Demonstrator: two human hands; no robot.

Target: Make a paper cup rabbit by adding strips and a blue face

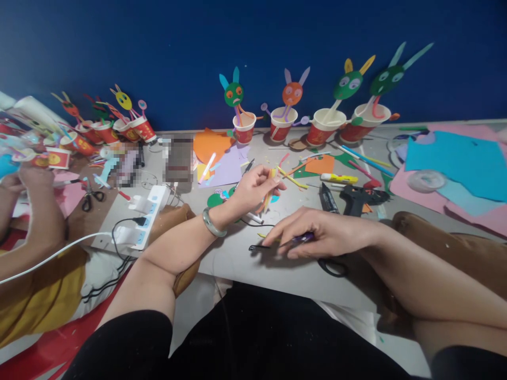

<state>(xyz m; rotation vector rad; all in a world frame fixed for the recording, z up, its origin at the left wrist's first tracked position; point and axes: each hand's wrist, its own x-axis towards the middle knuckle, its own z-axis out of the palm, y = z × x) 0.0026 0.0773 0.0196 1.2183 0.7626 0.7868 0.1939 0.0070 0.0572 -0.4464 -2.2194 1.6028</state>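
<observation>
My left hand (257,186), a bangle on its wrist, is closed in a pinch on thin yellow and orange strips (268,200) that hang below the fingers. Lower and to the right, my right hand (312,232) spreads its fingers low over the table. Under them lies a slim dark object with a purple part (303,238) and a black end (258,248); whether the fingertips touch it is unclear. A black loop handle (333,267) shows partly beneath this hand. Just beyond lie a black marker (328,198) and a black glue gun (358,199).
Red paper cups (244,130) with paper-faced figures line the back wall. Coloured paper (455,163), tape (426,181) and a yellow marker (338,178) cover the right side. A power strip (152,211) with cords lies left. Another person's hands (37,182) work at far left near scissors (92,198).
</observation>
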